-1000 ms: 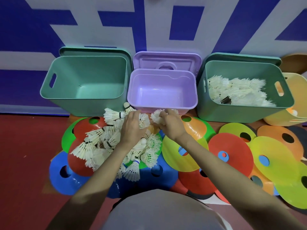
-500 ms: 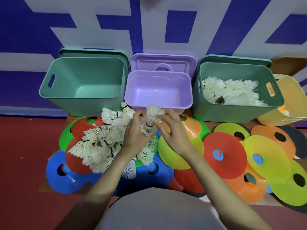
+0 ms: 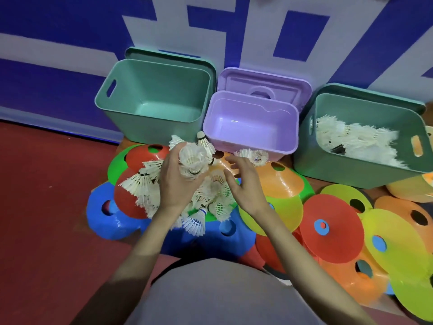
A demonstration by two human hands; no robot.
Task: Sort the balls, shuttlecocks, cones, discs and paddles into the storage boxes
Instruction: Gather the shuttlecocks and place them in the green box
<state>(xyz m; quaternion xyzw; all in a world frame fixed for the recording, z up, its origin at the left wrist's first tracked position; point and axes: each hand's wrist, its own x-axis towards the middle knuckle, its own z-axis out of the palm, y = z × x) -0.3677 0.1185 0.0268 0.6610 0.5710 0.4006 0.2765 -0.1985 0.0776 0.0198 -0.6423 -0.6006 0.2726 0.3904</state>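
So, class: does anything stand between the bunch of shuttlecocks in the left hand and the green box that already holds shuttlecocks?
Yes. The open purple box sits between the left hand with its shuttlecocks and the green box.

Red floor [image 3: 42, 219], blue-and-white wall [image 3: 70, 43].

Smooth, faintly glossy lilac plastic storage box [image 3: 251, 127]; shiny moulded orange plastic cone [image 3: 284, 181]; feathery white shuttlecocks [image 3: 194, 159]; matt dark-red floor [image 3: 46, 207].
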